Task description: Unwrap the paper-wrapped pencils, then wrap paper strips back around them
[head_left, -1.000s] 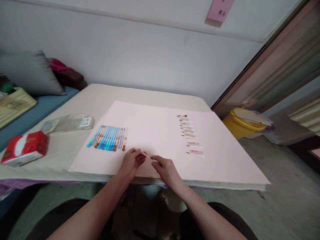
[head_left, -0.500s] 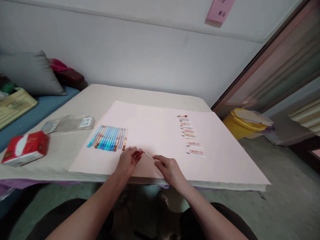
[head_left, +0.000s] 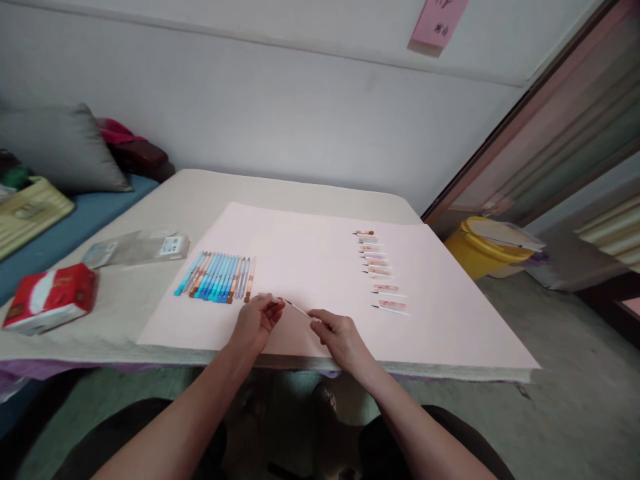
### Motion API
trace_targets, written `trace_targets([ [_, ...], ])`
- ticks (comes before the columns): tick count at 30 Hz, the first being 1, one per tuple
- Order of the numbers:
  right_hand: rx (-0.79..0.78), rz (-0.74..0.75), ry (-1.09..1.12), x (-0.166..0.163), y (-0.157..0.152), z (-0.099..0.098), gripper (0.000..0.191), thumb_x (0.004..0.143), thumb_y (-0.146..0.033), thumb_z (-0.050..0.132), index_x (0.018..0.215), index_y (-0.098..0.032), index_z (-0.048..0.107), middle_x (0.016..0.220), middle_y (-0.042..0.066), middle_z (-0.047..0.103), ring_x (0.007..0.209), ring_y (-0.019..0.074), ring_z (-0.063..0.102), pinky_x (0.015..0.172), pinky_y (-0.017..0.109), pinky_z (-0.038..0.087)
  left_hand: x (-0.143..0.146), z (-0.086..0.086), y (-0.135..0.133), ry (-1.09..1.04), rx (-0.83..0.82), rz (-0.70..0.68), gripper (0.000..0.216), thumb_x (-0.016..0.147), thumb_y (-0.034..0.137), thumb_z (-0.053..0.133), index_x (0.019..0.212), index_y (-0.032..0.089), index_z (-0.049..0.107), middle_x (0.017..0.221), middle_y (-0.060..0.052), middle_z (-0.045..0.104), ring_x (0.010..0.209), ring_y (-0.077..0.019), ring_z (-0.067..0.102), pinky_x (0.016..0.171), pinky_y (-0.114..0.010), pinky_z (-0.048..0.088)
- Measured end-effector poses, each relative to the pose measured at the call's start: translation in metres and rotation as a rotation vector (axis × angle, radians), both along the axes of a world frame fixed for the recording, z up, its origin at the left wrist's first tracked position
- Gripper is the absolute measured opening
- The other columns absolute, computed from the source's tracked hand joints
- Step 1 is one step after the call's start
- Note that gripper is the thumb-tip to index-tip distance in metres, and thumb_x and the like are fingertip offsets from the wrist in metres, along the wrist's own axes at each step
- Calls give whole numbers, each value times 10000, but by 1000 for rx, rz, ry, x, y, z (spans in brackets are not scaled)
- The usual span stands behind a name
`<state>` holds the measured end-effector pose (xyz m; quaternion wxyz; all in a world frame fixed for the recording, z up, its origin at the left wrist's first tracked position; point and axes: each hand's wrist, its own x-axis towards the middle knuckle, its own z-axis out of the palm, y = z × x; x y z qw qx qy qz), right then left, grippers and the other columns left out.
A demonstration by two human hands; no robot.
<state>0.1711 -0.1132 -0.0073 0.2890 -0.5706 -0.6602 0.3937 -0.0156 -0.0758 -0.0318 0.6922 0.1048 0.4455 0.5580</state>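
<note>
Between my two hands, above the pink sheet, is a thin white pen refill with a dark tip pointing left. My right hand pinches its other end. My left hand is closed on a small pale pinkish pen barrel, mostly hidden by the fingers, with the refill's tip right at its end. Left of my hands lies a close row of blue, brown and grey pens. Toward the right, several white refills and short patterned barrels lie in a column.
A red tissue pack and a clear plastic bag lie at the table's left. A yellow bucket stands on the floor at right. The wall rises behind the table; a grey cushion is at far left.
My right hand has shifted very slightly right with the refill, and the refill's dark tip shows more plainly by the barrel's end. My left hand stays nearly still.
</note>
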Motion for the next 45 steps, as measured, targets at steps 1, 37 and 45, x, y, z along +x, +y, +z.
trace_targets([
  [1, -26, 0, 42, 0, 1, 0, 297, 844, -287, 473, 1041, -201, 678, 556, -13, 578, 527, 130, 526, 535, 225, 378, 1, 1, -1, -1, 13, -28, 87, 735, 168, 627, 679, 119, 581, 733, -63, 643, 676, -114, 621, 576, -194, 498],
  [37, -17, 131, -121, -12, -5, -8, 338, 860, -182, 403, 1113, -216, 624, 582, -16, 581, 563, 123, 520, 581, 218, 349, 28, -8, -28, 102, 19, -285, 140, 702, 247, 624, 651, 125, 577, 628, -26, 600, 569, -91, 554, 524, -190, 441],
  [45, -176, 35, 178, -6, 2, -1, 236, 804, -211, 468, 923, -149, 663, 509, -30, 551, 474, 93, 429, 498, 209, 319, 16, -10, -15, 67, -47, -114, 72, 665, 160, 589, 609, 119, 570, 610, -27, 597, 551, -87, 551, 520, -190, 449],
])
